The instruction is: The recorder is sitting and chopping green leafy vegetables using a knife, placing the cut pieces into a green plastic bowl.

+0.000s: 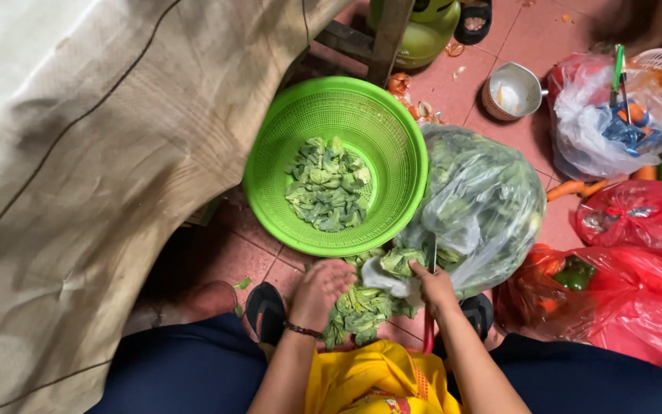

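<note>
My left hand (319,291) is curled over a bunch of leafy green vegetable (362,310) held low between my knees. My right hand (433,287) grips a knife (430,257) with a reddish handle, its blade pointing up toward the clear plastic bag of greens (484,203). A bright green plastic colander (270,165) sits on the floor just beyond my hands, with a small heap of cut green pieces (326,192) in its bottom.
Beige cloth (78,169) drapes over the left side. Red plastic bags (622,299) lie at right, one showing a green pepper. A clear bag with utensils (607,123), a metal pot (511,90), carrots (576,188) and a green gas cylinder (423,31) stand farther off on the tiled floor.
</note>
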